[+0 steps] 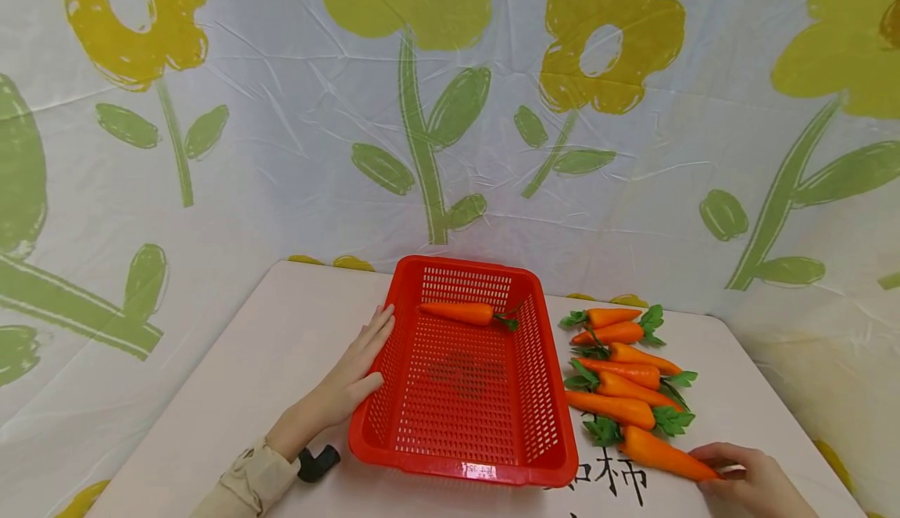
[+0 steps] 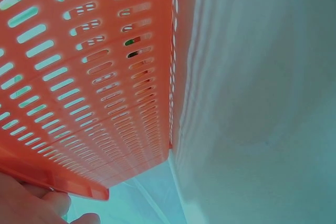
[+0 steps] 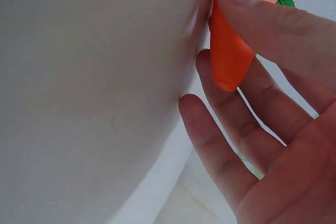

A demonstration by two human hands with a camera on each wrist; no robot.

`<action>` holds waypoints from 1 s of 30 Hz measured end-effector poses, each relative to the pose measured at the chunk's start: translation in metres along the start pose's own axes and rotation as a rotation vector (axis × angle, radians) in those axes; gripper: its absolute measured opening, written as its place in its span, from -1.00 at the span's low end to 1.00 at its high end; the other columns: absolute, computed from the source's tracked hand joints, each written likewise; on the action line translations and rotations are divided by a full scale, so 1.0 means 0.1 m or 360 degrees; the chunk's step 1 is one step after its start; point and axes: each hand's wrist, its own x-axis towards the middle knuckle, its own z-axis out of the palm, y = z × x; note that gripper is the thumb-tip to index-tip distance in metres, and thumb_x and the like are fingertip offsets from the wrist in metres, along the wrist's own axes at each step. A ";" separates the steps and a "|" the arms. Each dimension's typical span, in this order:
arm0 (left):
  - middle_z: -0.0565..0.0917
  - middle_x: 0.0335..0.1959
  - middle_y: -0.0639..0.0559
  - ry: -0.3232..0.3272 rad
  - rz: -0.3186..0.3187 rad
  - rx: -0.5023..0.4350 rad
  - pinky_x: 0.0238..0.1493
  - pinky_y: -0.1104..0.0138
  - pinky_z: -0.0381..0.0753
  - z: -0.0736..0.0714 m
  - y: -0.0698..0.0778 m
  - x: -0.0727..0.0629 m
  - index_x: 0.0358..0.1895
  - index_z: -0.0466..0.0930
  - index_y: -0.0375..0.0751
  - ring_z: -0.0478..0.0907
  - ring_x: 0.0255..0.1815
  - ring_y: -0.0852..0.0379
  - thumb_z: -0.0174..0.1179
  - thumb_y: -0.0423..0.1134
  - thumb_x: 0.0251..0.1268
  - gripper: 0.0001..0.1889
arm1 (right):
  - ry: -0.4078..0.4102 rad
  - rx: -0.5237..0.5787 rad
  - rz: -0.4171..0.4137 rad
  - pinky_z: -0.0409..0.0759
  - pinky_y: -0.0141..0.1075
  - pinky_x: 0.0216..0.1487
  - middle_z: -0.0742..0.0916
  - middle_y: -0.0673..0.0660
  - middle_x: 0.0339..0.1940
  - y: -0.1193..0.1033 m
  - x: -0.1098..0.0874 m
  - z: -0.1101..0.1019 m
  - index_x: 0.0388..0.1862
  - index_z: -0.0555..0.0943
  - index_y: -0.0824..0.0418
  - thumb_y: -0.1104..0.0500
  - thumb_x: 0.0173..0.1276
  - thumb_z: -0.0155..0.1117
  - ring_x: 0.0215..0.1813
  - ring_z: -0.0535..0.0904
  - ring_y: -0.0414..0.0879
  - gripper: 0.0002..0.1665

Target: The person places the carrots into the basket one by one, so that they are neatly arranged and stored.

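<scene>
A red perforated plastic basket (image 1: 464,467) stands mid-table with one orange carrot (image 1: 460,313) lying across its far end. My left hand (image 1: 351,373) rests at the basket's left rim, fingers extended and thumb over the edge; the left wrist view shows its fingers (image 2: 55,203) against that rim. At the near right, my right hand (image 1: 752,475) pinches the tapered tip of the nearest carrot (image 1: 664,454) between thumb and fingers. In the right wrist view the thumb lies on the carrot's near face, with other fingers (image 3: 210,140) behind and below the tip.
Several more carrots (image 1: 626,407) with green leaves lie in a column along the basket's right side. Black writing (image 1: 619,477) marks the pale table (image 1: 309,315) near the front. A flower-printed sheet (image 1: 295,151) hangs behind. A small black object (image 1: 319,463) sits by the left wrist.
</scene>
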 end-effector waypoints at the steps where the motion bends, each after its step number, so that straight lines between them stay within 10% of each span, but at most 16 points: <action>1: -0.14 0.63 -0.17 0.0000 0.0000 0.0002 0.45 -0.26 -0.26 0.00 0.00 0.00 0.59 -0.11 -0.28 -0.33 0.61 -0.21 -0.12 -0.44 0.12 -0.15 | -0.0006 -0.0011 -0.0015 0.67 -0.12 -0.12 0.73 0.20 -0.10 0.00 0.00 -0.01 0.04 0.64 0.43 0.35 0.19 0.36 -0.14 0.59 0.00 -0.59; 19: -0.14 0.62 -0.18 0.0002 0.0013 -0.0004 0.43 -0.28 -0.27 -0.01 0.01 0.00 0.58 -0.11 -0.33 -0.32 0.60 -0.25 -0.12 -0.44 0.11 -0.15 | -0.0029 -0.0149 -0.0330 0.58 -0.48 -0.23 0.76 0.20 -0.16 0.07 -0.02 -0.10 0.02 0.65 0.46 0.33 0.20 0.37 -0.28 0.53 -0.39 -0.60; 30: -0.13 0.62 -0.19 0.0003 0.0013 -0.0009 0.43 -0.28 -0.27 -0.01 0.01 0.00 0.59 -0.11 -0.28 -0.32 0.60 -0.23 -0.13 -0.45 0.12 -0.15 | 0.0022 -0.0199 -0.0664 0.60 -0.49 -0.28 0.71 -0.30 -0.24 0.06 -0.06 -0.15 -0.11 0.65 0.52 0.44 0.19 0.34 -0.28 0.54 -0.43 -0.73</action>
